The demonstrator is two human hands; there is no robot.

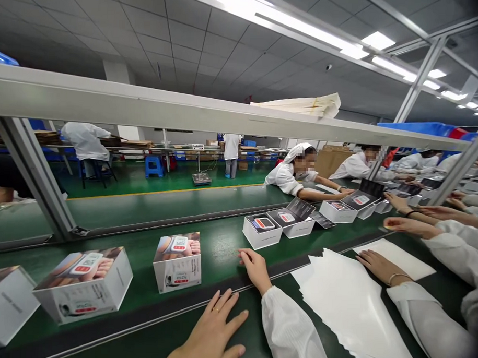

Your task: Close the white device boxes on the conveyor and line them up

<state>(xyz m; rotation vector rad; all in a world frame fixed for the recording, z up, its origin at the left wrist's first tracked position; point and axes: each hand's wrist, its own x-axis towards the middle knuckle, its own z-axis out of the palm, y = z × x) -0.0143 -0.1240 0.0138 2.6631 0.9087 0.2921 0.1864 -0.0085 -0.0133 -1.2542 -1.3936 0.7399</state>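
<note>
Spread flat, my left hand (214,329) rests at the near edge of the conveyor belt, with nothing in it. My right hand (255,268) reaches over the belt, fingers loosely bent and apart, and I see nothing held. Ahead of it is an open white box (263,230) with a wrist blood pressure monitor inside. Left of my right hand a closed printed box (179,263) stands upright on the belt, apart from both hands. Two more closed boxes are farther left, one of them a larger-looking box (86,283) and the other a box (7,304) cut by the frame.
White sheets (348,303) lie fanned right of my sleeve. A co-worker's hand (381,265) rests near them, and another hand (410,227) is above. More open boxes (338,209) line the belt toward other workers. An overhead shelf (186,109) crosses the view.
</note>
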